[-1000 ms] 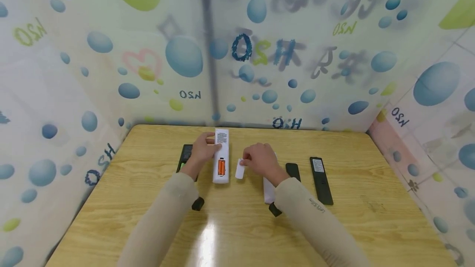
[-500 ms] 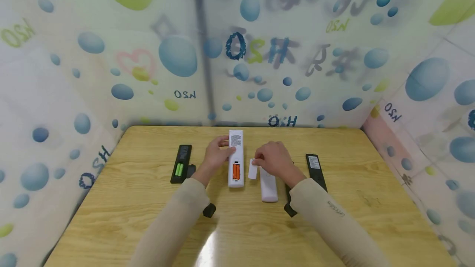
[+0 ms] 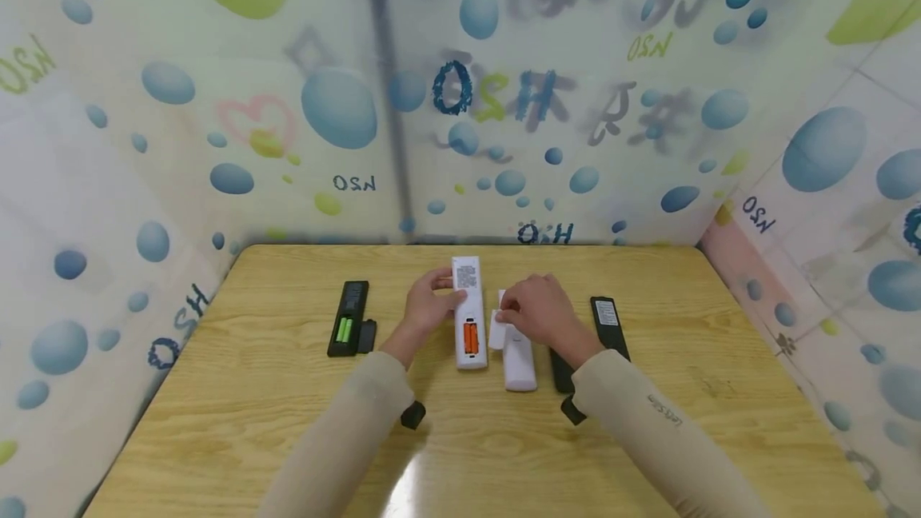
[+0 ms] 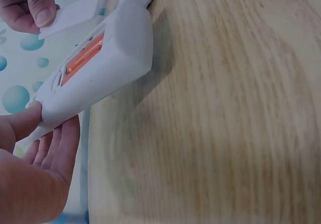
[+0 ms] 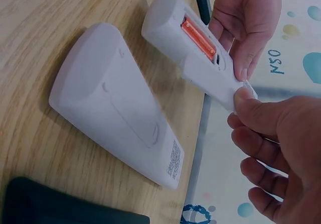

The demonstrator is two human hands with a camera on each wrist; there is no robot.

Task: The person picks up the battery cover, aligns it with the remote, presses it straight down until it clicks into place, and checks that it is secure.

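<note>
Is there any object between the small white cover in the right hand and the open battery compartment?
Nothing visible stands between them. The right hand holds the white cover just beside the held remote, whose orange batteries are uncovered; the other white remote lies to the right, outside this gap.

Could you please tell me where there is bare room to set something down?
The table has bare patches between its left edge and the black remote with green batteries, and between the white-labelled black remote and the right edge. It is crowded around the left hand, opened white remote, white cover, right hand and second white remote.
</note>
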